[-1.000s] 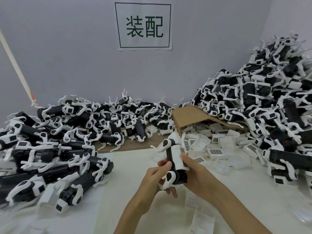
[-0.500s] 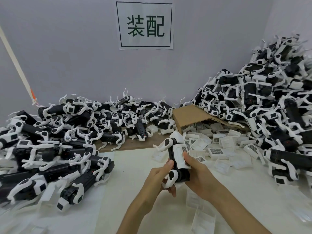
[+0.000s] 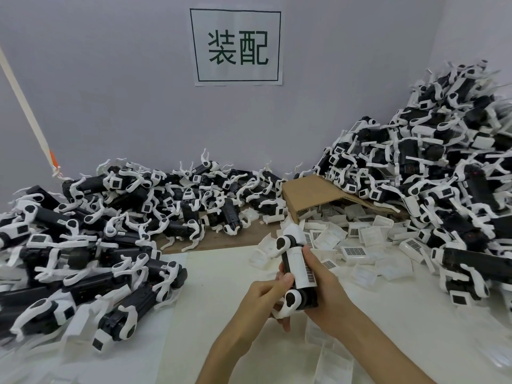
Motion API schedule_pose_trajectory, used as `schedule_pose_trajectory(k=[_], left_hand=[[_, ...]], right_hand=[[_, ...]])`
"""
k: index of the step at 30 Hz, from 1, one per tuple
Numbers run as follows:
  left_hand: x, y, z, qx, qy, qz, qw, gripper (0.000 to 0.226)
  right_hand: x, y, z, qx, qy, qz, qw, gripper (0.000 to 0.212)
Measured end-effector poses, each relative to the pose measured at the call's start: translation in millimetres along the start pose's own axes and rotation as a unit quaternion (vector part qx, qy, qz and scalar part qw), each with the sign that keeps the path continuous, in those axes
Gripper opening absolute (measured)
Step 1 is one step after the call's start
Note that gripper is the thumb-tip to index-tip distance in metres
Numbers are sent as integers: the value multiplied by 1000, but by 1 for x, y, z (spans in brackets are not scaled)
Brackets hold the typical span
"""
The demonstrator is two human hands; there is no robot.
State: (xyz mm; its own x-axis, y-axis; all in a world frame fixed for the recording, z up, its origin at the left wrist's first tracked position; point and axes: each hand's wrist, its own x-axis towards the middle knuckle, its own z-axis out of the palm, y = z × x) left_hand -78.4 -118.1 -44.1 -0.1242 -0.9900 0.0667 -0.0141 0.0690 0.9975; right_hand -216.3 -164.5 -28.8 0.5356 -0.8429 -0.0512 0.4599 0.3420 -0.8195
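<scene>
The black-and-white device (image 3: pixel 288 261) sits just below the centre of the frame, held above the tabletop (image 3: pixel 221 286) and tilted a little, its upper end pointing toward the top of the frame. A white cover (image 3: pixel 300 266) with a printed label lies along its face. The left hand (image 3: pixel 261 300) grasps its lower end from the left, fingers curled under it and thumb against its side. The right hand (image 3: pixel 329 297) grips it from the right, thumb along the edge of the white cover.

Just above and to the right, loose white covers (image 3: pixel 360 245) spill from a tipped cardboard box (image 3: pixel 310 194). A low heap of similar devices (image 3: pixel 83 245) fills the left side of the frame, and a taller heap (image 3: pixel 443 176) rises on the right. On the wall at top centre hangs a paper sign (image 3: pixel 238 47).
</scene>
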Motion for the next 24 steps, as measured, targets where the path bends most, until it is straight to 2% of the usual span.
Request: schedule_pose_trajectory(k=[3,6,12,15,18,21,24], left_hand=[[0,1,1,-3,4,-7,1000,78],[0,1,1,-3,13,-16,1000,73],[-2,7,2,-33,26,-36,998,64],[-1,6,4,-72,38,-57,995,64],[-2,8,6,-155,42,-61,985,43],[-2,7,6,-207,31,-44,977,45],[-2,6,7,-205,50,-41,977,47]], right_hand=[[1,1,1,1,10,-5,1000,49],[0,0,0,14,-5,3,1000,44],[-4,-3,-1,-102,-36,-13,994,48],[-4,-3,2,-112,-25,-20,993,52],[-1,0,0,-69,-24,-3,997,55],[1,0,2,-82,-46,-9,996,53],[3,1,1,-98,-41,-14,994,47]])
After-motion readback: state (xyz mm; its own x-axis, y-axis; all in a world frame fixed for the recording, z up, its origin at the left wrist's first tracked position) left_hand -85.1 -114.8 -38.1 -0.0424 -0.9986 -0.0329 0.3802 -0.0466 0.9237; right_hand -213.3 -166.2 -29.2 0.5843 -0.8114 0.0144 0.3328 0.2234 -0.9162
